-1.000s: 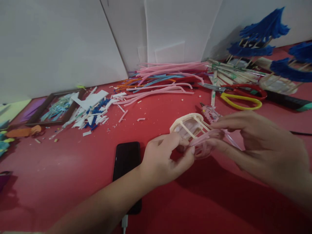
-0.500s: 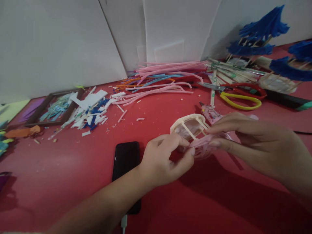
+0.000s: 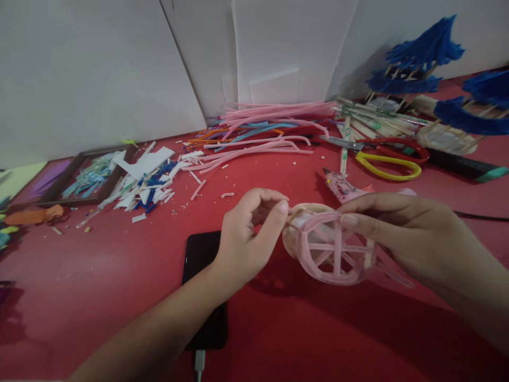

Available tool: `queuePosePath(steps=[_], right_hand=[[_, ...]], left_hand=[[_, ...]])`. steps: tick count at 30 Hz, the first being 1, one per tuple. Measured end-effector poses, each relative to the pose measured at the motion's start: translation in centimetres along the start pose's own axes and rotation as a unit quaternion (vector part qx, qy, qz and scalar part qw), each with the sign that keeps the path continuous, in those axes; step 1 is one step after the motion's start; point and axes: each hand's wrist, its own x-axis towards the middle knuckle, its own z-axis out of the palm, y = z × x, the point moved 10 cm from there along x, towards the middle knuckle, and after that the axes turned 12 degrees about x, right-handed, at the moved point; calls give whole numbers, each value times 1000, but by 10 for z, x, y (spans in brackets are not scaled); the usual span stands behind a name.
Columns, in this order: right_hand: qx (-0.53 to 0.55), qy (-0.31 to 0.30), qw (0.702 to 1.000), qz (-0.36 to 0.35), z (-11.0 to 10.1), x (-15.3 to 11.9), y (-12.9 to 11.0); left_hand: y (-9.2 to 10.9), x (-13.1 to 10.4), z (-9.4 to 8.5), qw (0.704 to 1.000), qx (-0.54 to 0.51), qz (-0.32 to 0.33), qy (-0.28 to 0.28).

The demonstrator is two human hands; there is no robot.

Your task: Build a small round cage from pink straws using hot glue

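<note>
A small craft frame (image 3: pixel 338 249) is held up above the red table, its pink spoked ring, like a wheel, facing me. Behind that ring sits a pale, cream-coloured round part, partly covered by it. My right hand (image 3: pixel 401 228) pinches the upper right rim of the pink ring between thumb and fingers. At the frame's left edge, my left hand (image 3: pixel 250 233) has thumb and fingertips closed together. Whether it grips the edge or a small bit there is hidden. A loose pink strip (image 3: pixel 393 276) trails at the frame's lower right.
A black phone (image 3: pixel 204 297) with a cable lies by my left forearm. Beyond are pink strips (image 3: pixel 274 140), scissors (image 3: pixel 389 164), a pink-smeared glue gun (image 3: pixel 338 185), paper scraps (image 3: pixel 147 164) and a brown frame (image 3: pixel 50 199). Blue-roofed stick models (image 3: pixel 429 48) stand at right.
The craft frame has turned so its pink spoked ring faces me. My left hand has moved from the pink ring to the left edge; my right hand keeps its hold.
</note>
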Motion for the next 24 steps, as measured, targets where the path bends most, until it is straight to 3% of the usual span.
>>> queuePosePath(steps=[2,6,9,19,24], right_hand=[[6,-4,1000,20,3,-1,5],[23,-44,998,49,17,-2,13],[21,-84,995,52,28,-3,16],[40,-125,990,55,34,-2,26],[57,-78,991,90,21,1,35]], left_hand=[[-2,4,4,1000,5,-13,-26],[4,1,32,983,17,-19,-182],[5,-4,40,971,41,-27,-235],[-11,-8,48,963,43,-67,-259],[-16,-1,32,974,96,-70,-192]])
